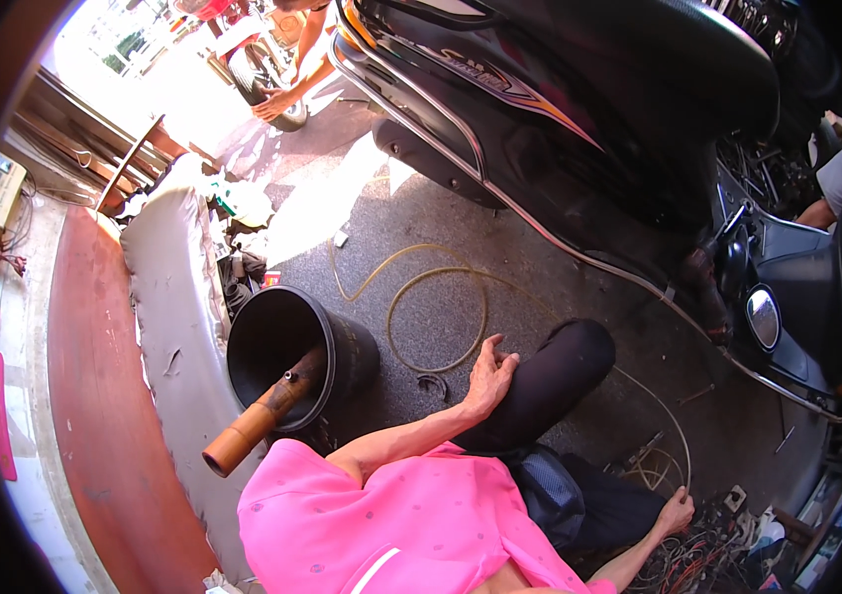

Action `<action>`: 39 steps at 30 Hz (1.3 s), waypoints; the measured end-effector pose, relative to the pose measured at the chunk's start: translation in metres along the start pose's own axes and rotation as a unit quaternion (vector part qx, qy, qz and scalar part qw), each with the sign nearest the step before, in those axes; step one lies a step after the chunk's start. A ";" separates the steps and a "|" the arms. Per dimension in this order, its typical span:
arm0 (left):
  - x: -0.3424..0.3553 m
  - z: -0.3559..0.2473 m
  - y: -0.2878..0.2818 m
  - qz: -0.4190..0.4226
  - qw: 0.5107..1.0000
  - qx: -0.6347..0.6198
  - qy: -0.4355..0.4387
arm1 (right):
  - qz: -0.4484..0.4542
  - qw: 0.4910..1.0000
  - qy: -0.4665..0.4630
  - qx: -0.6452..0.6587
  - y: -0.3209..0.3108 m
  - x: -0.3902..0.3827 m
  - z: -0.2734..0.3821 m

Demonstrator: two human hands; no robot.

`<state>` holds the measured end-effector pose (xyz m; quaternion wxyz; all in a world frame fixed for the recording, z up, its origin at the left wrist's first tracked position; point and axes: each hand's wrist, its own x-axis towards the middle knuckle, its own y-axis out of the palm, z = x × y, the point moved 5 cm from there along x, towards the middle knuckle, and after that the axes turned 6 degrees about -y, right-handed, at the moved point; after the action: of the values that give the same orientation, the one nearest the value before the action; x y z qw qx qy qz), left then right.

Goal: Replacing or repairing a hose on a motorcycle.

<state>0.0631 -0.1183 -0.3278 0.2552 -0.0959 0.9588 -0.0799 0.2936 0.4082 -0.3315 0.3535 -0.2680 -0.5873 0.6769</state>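
My left hand (490, 378) rests against my dark-trousered knee (579, 358), its fingers apart and holding nothing. Low on the right, my right hand (677, 513) is closed around a thin, pale yellowish hose (681, 428). From there the hose curves up past my knee and loops on the dark floor. Beside my right hand lie more coils of tubing (654, 465) and a heap of tangled wires (693, 554). A small curved dark part (432, 385) lies on the floor near my left hand.
A black bucket (362, 351) with a brown pipe (253, 429) leaning in it stands left. A dark scooter (579, 129) with a chrome side rail fills the upper right. A grey padded bench (168, 307) runs along the left. Another person's hand (272, 104) touches a wheel (282, 114).
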 end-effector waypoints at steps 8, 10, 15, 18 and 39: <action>-0.006 -0.012 0.003 -0.033 0.992 0.062 0.106 | -0.004 1.000 0.004 -0.006 -0.004 -0.003 0.007; -0.006 -0.012 0.003 -0.034 0.991 0.063 0.115 | -0.003 1.000 0.001 -0.006 -0.005 -0.003 0.008; -0.004 -0.011 0.004 -0.035 0.990 0.045 0.131 | 0.001 1.000 -0.004 -0.012 -0.005 -0.002 0.010; -0.003 -0.010 0.005 -0.037 0.989 0.050 0.131 | 0.003 1.000 -0.003 -0.012 -0.005 -0.002 0.010; 0.000 -0.007 0.005 -0.013 0.992 0.052 0.113 | 0.003 1.000 0.004 0.010 0.004 0.002 -0.002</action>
<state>0.0587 -0.1131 -0.3225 0.1488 -0.0856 0.9747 -0.1432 0.2933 0.4108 -0.3357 0.3563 -0.2693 -0.5784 0.6827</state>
